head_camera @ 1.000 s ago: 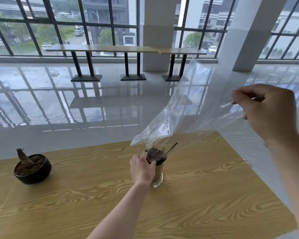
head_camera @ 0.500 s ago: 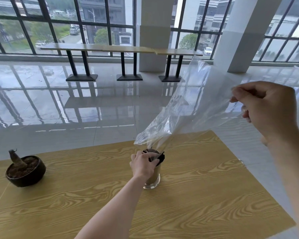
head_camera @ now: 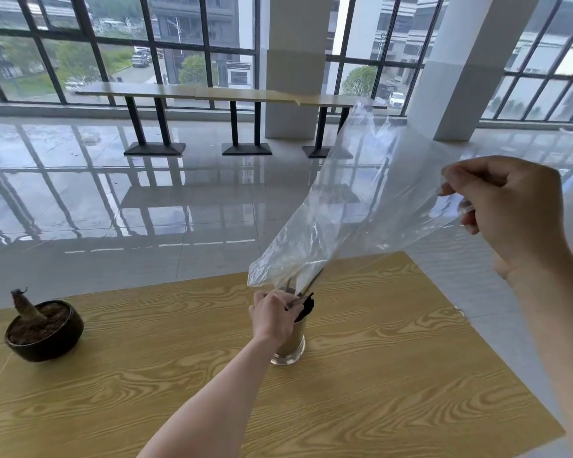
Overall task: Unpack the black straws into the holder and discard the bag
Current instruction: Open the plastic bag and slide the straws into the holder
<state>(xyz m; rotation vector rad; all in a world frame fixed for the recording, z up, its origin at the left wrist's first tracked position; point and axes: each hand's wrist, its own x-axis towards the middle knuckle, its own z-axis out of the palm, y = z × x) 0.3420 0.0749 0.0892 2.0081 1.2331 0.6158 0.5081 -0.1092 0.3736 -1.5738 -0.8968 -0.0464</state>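
Observation:
A clear glass holder [head_camera: 291, 347] stands on the wooden table [head_camera: 377, 375]. Black straws [head_camera: 306, 307] fill its mouth, and one thin straw still leans up into the bag's open end. My left hand [head_camera: 272, 315] is wrapped around the holder's rim and the straw tops. My right hand [head_camera: 506, 206] is raised at the right, pinching the closed end of the clear plastic bag [head_camera: 351, 206]. The bag hangs slanted, its open end just above the holder.
A dark bowl-shaped pot [head_camera: 45, 332] with a brown stump stands at the table's left. The table's far edge and right edge drop to a glossy tiled floor. A long bench table [head_camera: 212, 92] and white pillars stand by the windows.
My left hand has closed over the holder's rim and the straws. The straw that stuck out sideways is now up inside the bag's mouth. My right hand still holds the bag high.

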